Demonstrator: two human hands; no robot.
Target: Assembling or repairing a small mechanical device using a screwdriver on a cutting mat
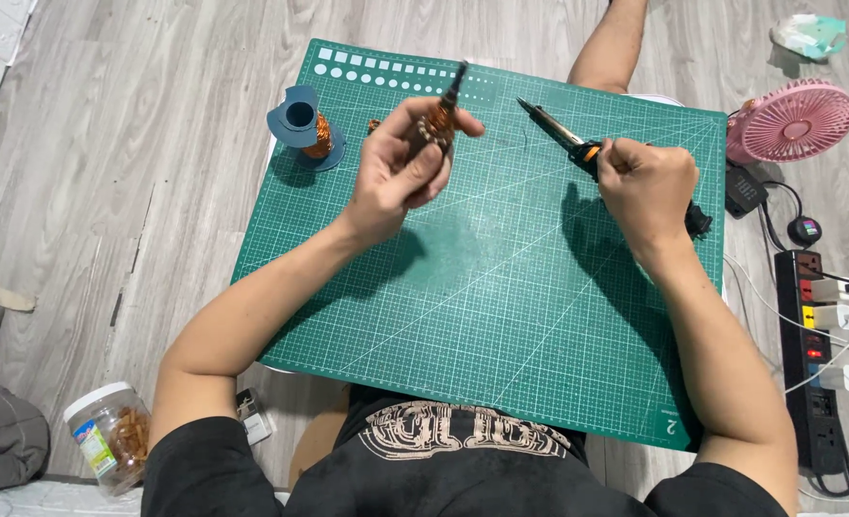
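Observation:
My left hand [401,172] grips a small motor armature [441,120] with copper windings and a dark shaft pointing up and away, held above the green cutting mat [501,316]. My right hand [647,182] is closed around the black and orange handle of a soldering iron [554,126]. Its metal tip points up-left toward the armature and stops a short way to the right of it. A blue spool of copper wire [307,129] stands on the mat's far left corner, apart from both hands.
A pink desk fan [793,120] sits on the floor at the right, with a black power strip [812,354] and several plugs below it. A clear plastic jar [111,436] stands at the lower left on the wooden floor. One leg [614,43] extends beyond the mat's far edge.

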